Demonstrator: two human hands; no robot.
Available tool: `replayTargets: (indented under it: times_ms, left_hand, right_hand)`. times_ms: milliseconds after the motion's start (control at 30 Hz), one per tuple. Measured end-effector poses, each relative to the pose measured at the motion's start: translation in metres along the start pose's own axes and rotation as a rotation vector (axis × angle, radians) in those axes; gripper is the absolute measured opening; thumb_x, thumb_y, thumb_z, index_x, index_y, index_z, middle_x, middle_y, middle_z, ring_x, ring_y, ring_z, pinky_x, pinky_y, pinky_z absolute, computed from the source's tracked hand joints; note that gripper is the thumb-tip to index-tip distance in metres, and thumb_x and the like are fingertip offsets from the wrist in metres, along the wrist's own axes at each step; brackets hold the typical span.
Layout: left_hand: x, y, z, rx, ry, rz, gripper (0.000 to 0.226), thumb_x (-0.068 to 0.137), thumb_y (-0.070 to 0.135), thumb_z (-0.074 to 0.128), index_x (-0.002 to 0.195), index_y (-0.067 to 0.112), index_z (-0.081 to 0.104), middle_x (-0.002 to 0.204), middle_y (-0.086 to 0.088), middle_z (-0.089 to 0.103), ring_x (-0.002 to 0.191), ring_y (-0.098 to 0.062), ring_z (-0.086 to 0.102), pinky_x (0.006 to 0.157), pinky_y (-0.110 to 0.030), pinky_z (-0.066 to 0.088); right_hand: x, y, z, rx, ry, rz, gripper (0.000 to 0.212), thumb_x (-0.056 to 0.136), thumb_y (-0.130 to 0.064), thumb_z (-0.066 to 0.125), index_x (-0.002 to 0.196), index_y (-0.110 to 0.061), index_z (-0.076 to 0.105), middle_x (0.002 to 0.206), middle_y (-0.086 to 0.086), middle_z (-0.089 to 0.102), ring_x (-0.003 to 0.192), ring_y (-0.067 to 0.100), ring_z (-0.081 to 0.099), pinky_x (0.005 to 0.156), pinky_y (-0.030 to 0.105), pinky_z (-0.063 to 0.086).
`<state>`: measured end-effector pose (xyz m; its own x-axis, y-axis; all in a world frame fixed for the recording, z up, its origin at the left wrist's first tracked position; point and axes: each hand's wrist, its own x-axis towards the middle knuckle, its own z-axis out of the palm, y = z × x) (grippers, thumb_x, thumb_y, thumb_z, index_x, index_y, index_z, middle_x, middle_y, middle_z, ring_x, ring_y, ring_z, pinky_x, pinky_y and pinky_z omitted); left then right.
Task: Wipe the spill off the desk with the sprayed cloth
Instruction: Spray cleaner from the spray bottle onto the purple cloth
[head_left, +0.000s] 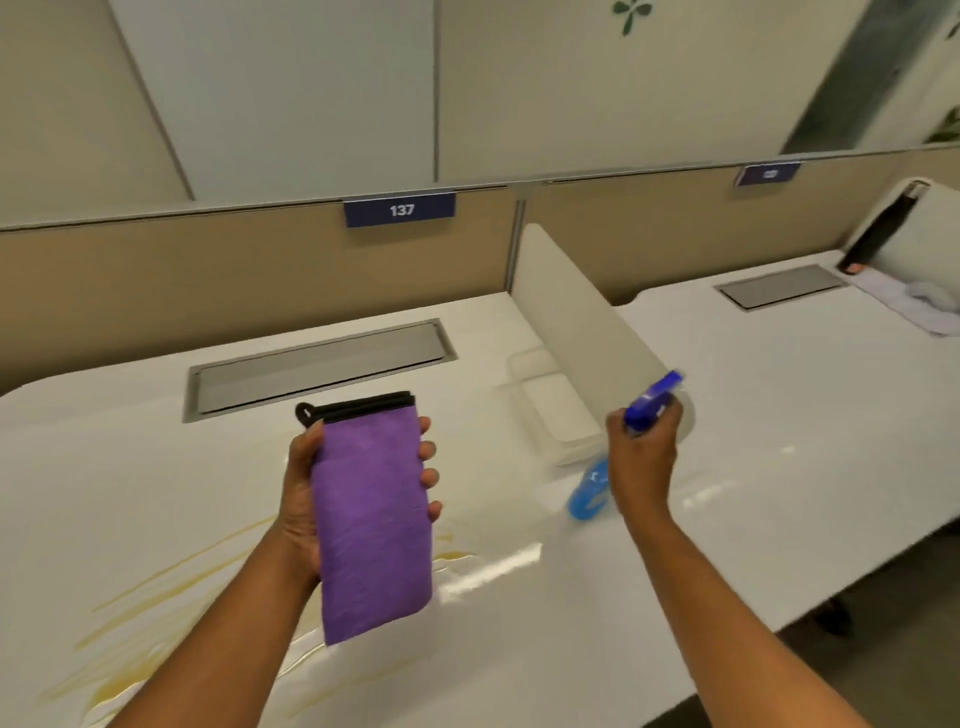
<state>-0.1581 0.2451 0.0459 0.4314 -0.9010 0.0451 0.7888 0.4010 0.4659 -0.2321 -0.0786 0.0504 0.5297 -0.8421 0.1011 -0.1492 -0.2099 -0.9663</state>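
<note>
My left hand (304, 493) grips a folded purple cloth (374, 519) with a black trim and loop, held upright above the white desk (130, 467). A yellowish streaky spill (171, 587) spreads across the desk below and to the left of the cloth, with a glossy wet patch (483, 569) to its right. My right hand (641, 457) is closed around a spray bottle (589, 488) with a dark blue trigger head and light blue liquid, tilted and blurred, to the right of the cloth.
A white low divider (571, 322) separates this desk from the neighbouring one. Grey cable hatches (317, 364) lie near the back panel, which carries a sign reading 137 (400, 209). At far right lie a white crumpled cloth (924, 301) and a black object (878, 234).
</note>
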Motion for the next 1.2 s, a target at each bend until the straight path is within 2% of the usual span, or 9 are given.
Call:
replayTargets:
  times_ms: [133, 300, 433, 500, 600, 733, 867, 1067, 1200]
  left_hand:
    - [0.022, -0.007, -0.002, 0.0, -0.026, -0.054, 0.096, 0.086, 0.067, 0.064, 0.16, 0.012, 0.036, 0.136, -0.014, 0.059, 0.119, -0.032, 0.061, 0.11, -0.056, 0.041]
    - [0.054, -0.014, 0.007, 0.026, -0.004, -0.093, 0.097, 0.084, 0.07, 0.063, 0.158, 0.013, 0.039, 0.135, -0.013, 0.059, 0.117, -0.031, 0.06, 0.109, -0.055, 0.041]
    - [0.067, -0.015, 0.015, 0.026, -0.034, -0.095, 0.096, 0.083, 0.07, 0.065, 0.155, 0.011, 0.044, 0.132, -0.012, 0.061, 0.115, -0.031, 0.062, 0.107, -0.054, 0.043]
    - [0.067, -0.011, 0.018, 0.048, -0.014, -0.067, 0.096, 0.079, 0.069, 0.071, 0.153, 0.011, 0.048, 0.129, -0.011, 0.063, 0.111, -0.03, 0.064, 0.105, -0.052, 0.045]
    - [0.063, -0.002, 0.026, 0.091, 0.011, -0.017, 0.098, 0.075, 0.065, 0.079, 0.151, 0.01, 0.05, 0.127, -0.011, 0.061, 0.109, -0.029, 0.063, 0.105, -0.053, 0.045]
    - [0.043, 0.016, 0.032, 0.139, 0.054, 0.068, 0.101, 0.073, 0.065, 0.083, 0.151, 0.008, 0.052, 0.128, -0.012, 0.062, 0.109, -0.029, 0.064, 0.104, -0.054, 0.046]
    - [0.017, 0.037, 0.033, 0.181, 0.214, 0.179, 0.11, 0.068, 0.067, 0.088, 0.153, 0.006, 0.055, 0.131, -0.014, 0.069, 0.113, -0.029, 0.068, 0.101, -0.048, 0.055]
    - [-0.017, 0.058, 0.031, 0.173, 0.185, 0.236, 0.114, 0.07, 0.065, 0.089, 0.156, 0.006, 0.044, 0.131, -0.014, 0.06, 0.114, -0.03, 0.062, 0.098, -0.045, 0.06]
    - [-0.033, 0.062, 0.026, 0.155, 0.174, 0.287, 0.11, 0.07, 0.063, 0.09, 0.154, 0.005, 0.048, 0.129, -0.015, 0.064, 0.113, -0.03, 0.067, 0.102, -0.045, 0.059]
  right_hand:
    - [-0.002, 0.001, 0.002, 0.043, -0.014, 0.013, 0.064, 0.098, -0.017, 0.069, 0.153, -0.018, 0.037, 0.123, -0.001, 0.06, 0.103, 0.016, 0.063, 0.08, 0.019, 0.05]
    - [-0.003, 0.0, 0.008, 0.034, -0.016, -0.033, 0.039, 0.099, -0.038, 0.067, 0.131, -0.02, 0.053, 0.099, 0.006, 0.066, 0.085, 0.022, 0.066, 0.07, 0.012, 0.05]
    - [-0.006, -0.015, 0.009, 0.03, -0.039, -0.079, 0.02, 0.098, -0.042, 0.068, 0.103, -0.024, 0.062, 0.084, 0.01, 0.067, 0.075, 0.029, 0.064, 0.069, 0.032, 0.057]
    - [-0.013, -0.032, 0.006, 0.029, -0.122, -0.094, 0.019, 0.098, -0.041, 0.067, 0.099, -0.022, 0.065, 0.077, 0.009, 0.067, 0.067, 0.026, 0.065, 0.063, 0.034, 0.06]
    - [-0.039, -0.068, 0.0, -0.009, -0.324, -0.104, 0.023, 0.099, -0.04, 0.066, 0.1, -0.017, 0.066, 0.066, 0.005, 0.066, 0.058, 0.014, 0.064, 0.062, 0.024, 0.057]
    - [-0.095, -0.111, 0.003, -0.06, -0.617, -0.109, 0.023, 0.098, -0.042, 0.065, 0.086, -0.023, 0.063, 0.061, 0.01, 0.066, 0.058, 0.025, 0.067, 0.07, 0.041, 0.06]
    - [-0.147, -0.134, 0.022, -0.127, -0.823, -0.11, 0.034, 0.098, -0.041, 0.063, 0.08, -0.012, 0.061, 0.057, 0.012, 0.064, 0.055, 0.028, 0.064, 0.068, 0.042, 0.06]
    - [-0.194, -0.157, 0.057, -0.172, -0.919, -0.194, 0.03, 0.097, -0.045, 0.064, 0.078, -0.023, 0.058, 0.062, 0.004, 0.063, 0.052, 0.01, 0.059, 0.055, 0.021, 0.054]
    - [-0.204, -0.171, 0.074, -0.211, -0.895, -0.284, 0.03, 0.095, -0.052, 0.061, 0.078, -0.028, 0.055, 0.069, 0.003, 0.063, 0.061, 0.018, 0.064, 0.063, 0.036, 0.06]
